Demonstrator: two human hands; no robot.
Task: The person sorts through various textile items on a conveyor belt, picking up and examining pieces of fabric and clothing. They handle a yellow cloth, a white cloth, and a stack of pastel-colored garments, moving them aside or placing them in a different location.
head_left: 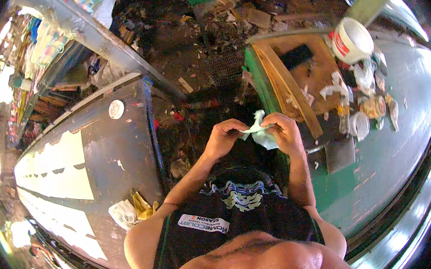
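Observation:
In front of my chest I hold a crumpled, thin pale green sheet [265, 138] between both hands. Whether it is cloth, paper or plastic I cannot tell. My left hand [225, 137] pinches its left edge between thumb and fingers. At the other side my right hand [285, 134] grips it near the top, fingers bent over it. A small tuft sticks up between the two hands, and a looser part hangs below the right fingers. Dark, littered ground lies beneath.
On the right, a green table [363, 191] bears a white bucket [353, 41], a wooden board [291, 90], a bottle [344, 117], a jar [374, 106] and a white cup [359, 126]. A dark table [123, 152] at left carries a round white lid [116, 109] and a yellow cloth [142, 207].

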